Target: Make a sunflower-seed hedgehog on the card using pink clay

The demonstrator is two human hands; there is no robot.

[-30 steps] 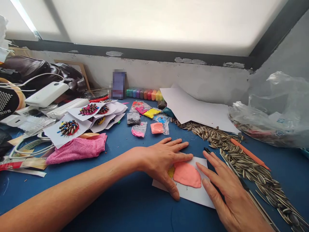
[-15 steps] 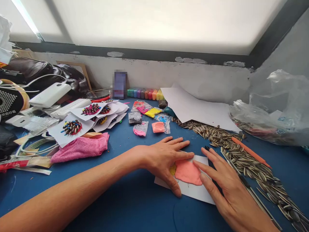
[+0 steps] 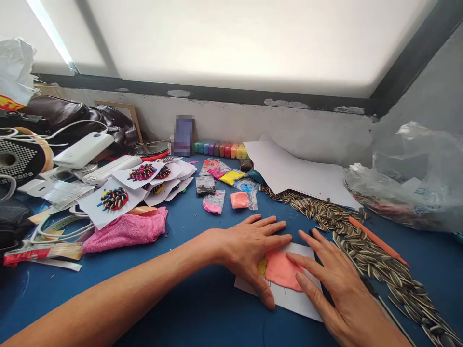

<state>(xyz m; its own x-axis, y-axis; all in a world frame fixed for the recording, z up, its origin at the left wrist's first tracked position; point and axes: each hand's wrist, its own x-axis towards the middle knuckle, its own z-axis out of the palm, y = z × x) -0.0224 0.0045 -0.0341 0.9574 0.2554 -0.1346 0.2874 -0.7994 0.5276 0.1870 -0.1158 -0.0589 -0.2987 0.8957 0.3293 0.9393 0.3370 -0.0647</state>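
Observation:
A flattened patch of coral-pink clay [image 3: 282,271] lies on a white sheet of paper [image 3: 307,303], with a small piece of yellow clay [image 3: 262,266] at its left edge. Thin pen lines show on the paper below the pink patch. My left hand [image 3: 249,248] is spread flat across the paper's left side, thumb near the lower edge, fingers along the top of the clay. My right hand [image 3: 336,284] has its fingers apart, the fingertips at the right edge of the pink clay. Part of a dark object, too hidden to name, shows beneath it.
Sunflower seeds [image 3: 379,255] trail down the right side, with an orange stick [image 3: 378,241] on them. Bagged clay pieces [image 3: 239,200] lie beyond my hands. A pink cloth [image 3: 126,230], seed-covered paper pieces [image 3: 114,200] and a white power bank [image 3: 84,150] crowd the left.
The whole view has shifted, so things sit slightly lower in the picture. My right fingertips have moved a little farther left over the pink clay's edge; my left hand stays in place.

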